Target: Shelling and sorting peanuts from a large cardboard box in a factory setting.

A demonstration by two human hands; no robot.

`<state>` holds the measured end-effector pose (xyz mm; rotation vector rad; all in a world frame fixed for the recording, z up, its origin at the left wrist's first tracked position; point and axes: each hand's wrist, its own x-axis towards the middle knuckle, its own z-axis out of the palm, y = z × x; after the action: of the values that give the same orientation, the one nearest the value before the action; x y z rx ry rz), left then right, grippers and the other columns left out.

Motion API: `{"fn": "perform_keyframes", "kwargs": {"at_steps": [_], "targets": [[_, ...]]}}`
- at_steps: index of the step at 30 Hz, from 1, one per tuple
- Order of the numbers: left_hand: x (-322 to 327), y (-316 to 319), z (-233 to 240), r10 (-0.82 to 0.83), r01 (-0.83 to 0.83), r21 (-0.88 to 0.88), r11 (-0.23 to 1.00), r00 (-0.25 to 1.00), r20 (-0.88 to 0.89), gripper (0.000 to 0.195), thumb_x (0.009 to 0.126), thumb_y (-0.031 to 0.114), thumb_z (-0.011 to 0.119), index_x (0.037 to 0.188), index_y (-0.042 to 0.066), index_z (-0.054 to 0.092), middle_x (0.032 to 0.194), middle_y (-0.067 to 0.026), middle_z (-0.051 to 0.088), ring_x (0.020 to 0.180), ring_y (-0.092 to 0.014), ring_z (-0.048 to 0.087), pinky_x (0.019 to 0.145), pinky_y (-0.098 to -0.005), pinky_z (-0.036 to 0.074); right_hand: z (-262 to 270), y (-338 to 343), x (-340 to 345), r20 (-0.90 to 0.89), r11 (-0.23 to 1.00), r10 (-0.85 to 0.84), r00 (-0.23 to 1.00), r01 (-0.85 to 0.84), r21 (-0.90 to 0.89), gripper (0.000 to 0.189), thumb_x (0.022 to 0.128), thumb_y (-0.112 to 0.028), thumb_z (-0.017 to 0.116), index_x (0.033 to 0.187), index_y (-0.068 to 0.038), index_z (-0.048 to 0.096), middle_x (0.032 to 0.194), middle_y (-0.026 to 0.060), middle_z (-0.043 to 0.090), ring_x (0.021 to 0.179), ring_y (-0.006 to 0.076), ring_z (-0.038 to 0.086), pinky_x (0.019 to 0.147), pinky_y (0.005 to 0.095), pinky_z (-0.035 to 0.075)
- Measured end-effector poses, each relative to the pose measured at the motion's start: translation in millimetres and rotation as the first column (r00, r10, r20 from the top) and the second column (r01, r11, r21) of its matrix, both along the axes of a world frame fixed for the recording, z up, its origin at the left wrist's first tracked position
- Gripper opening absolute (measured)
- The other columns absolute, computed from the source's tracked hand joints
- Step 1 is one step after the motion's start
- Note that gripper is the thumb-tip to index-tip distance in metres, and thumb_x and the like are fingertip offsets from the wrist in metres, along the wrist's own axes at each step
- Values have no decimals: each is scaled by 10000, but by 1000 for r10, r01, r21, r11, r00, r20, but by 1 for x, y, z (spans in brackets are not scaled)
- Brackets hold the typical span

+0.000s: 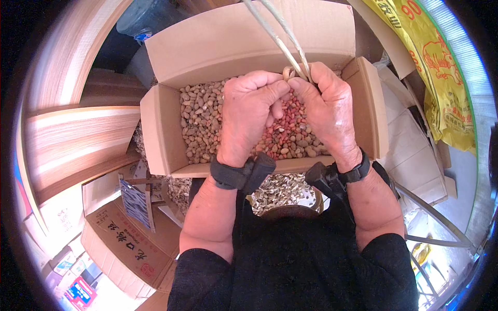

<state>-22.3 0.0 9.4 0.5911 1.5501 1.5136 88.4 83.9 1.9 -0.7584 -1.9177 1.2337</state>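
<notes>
An open cardboard box (167, 128) holds unshelled peanuts (200, 116) and, towards its middle, red-skinned peanut kernels (290, 116). Over the kernels my two hands meet at the fingertips. A peanut shell (288, 73), which looks cracked apart, is pinched between them. My left hand (249, 112) has thumb and forefinger at its left side. My right hand (330, 109) has its thumb against the shell, and two pale sticks (290, 52), close together at their lower ends, are gripped between its thumb and forefinger. The sticks reach up past the box's far flap.
Below the box, a round container (290, 212) holds broken shells (282, 190). A small stool (136, 202) and another cardboard box (132, 248) are at the lower left. Wooden panels (81, 144) stand left; a yellow printed sack (443, 74) lies at the right. More shells are scattered left of the box.
</notes>
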Motion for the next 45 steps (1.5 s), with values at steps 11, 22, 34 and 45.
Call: {"fn": "perform_keyframes", "kwargs": {"at_steps": [11,22,34,45], "targets": [[24,-1,-8,140,-192,171,966,950,278,141,906,84,597,902,-48,648,677,-59,613,496,-75,486,431,-194,367,-5,-24,-4,-81,974,-185,979,172,-144,38,853,-25,608,890,-16,611,716,85,582,610,163,558,591,295,471],[31,-6,-3,248,-244,192,951,969,4,114,891,65,604,885,-27,671,624,-37,598,477,-60,503,409,-192,388,6,-22,11,-348,785,-47,936,-181,-592,92,893,-25,593,967,-21,648,734,-29,597,575,12,469,502,178,402],[29,-11,-7,238,-189,281,941,959,-153,146,895,48,598,997,-13,684,744,-45,635,538,-55,525,438,-177,408,12,-20,22,-225,872,-94,970,-29,-489,93,838,-1,656,930,1,667,725,-19,629,546,16,489,479,179,399],[17,-21,-9,35,-5,150,989,980,-194,160,905,99,608,998,-9,681,724,-16,622,526,-37,482,422,-166,332,21,-2,31,-25,961,201,979,-202,-190,154,823,-37,659,971,1,672,762,48,649,684,80,565,617,244,468]]}}
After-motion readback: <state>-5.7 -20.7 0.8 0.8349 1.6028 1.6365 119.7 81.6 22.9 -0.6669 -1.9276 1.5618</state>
